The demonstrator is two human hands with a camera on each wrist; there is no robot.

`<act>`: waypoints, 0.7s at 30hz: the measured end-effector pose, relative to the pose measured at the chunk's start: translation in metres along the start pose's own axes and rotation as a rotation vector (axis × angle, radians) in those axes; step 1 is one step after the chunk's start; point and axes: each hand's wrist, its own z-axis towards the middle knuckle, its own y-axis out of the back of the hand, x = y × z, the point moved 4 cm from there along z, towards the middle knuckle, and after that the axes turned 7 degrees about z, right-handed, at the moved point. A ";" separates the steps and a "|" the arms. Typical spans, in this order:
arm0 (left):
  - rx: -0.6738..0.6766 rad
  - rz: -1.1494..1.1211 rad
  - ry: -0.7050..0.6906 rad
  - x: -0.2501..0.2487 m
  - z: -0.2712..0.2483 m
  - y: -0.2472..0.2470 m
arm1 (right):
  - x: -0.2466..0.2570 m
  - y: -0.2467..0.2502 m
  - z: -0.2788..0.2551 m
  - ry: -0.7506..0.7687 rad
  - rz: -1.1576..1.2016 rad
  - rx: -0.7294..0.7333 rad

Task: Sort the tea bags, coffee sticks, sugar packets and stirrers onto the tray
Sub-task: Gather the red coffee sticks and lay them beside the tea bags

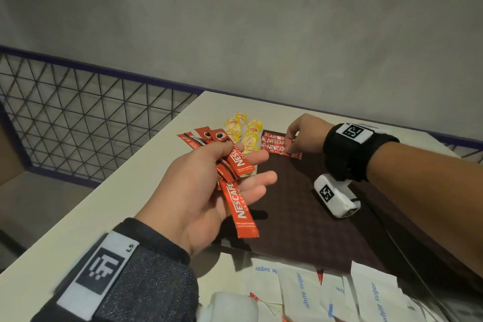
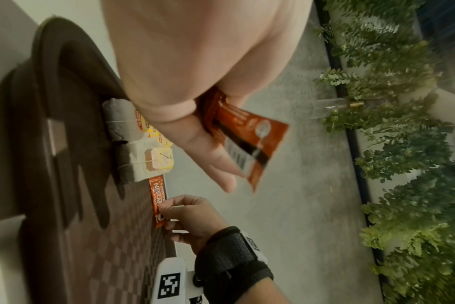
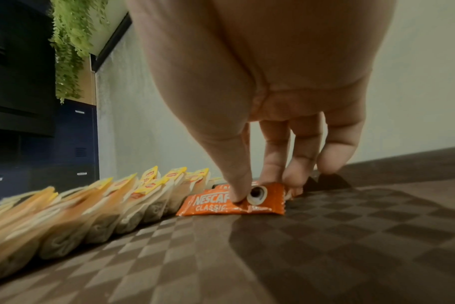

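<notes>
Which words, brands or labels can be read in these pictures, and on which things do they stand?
"NESCAFE CLASSIC": coffee sticks in the left hand, and those on the tray under the right hand.
"white sugar": sugar packets.
"Lipton": tea bag tags.
"LS": left wrist band.
Fine print on the sticks: too small to read.

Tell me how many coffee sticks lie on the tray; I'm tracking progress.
3 sticks, side by side at the far edge of the tray, the right hand pinching the nearest; more may be hidden.
</notes>
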 end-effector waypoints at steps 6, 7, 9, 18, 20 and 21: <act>-0.003 0.048 0.006 0.003 0.001 -0.001 | 0.001 0.002 -0.001 0.008 -0.040 -0.020; -0.003 0.053 0.008 0.004 0.002 -0.001 | 0.001 0.002 -0.001 0.009 -0.048 -0.023; -0.001 0.066 0.015 0.005 0.003 -0.001 | 0.002 0.003 0.000 0.010 -0.051 -0.028; 0.047 0.097 -0.020 0.003 0.005 -0.002 | 0.006 0.021 -0.010 0.036 -0.025 -0.122; 0.055 0.106 -0.034 0.003 0.005 -0.002 | 0.013 0.032 -0.021 0.047 0.061 -0.114; 0.060 0.115 -0.041 0.002 0.005 -0.002 | 0.018 0.035 -0.029 0.057 0.171 -0.092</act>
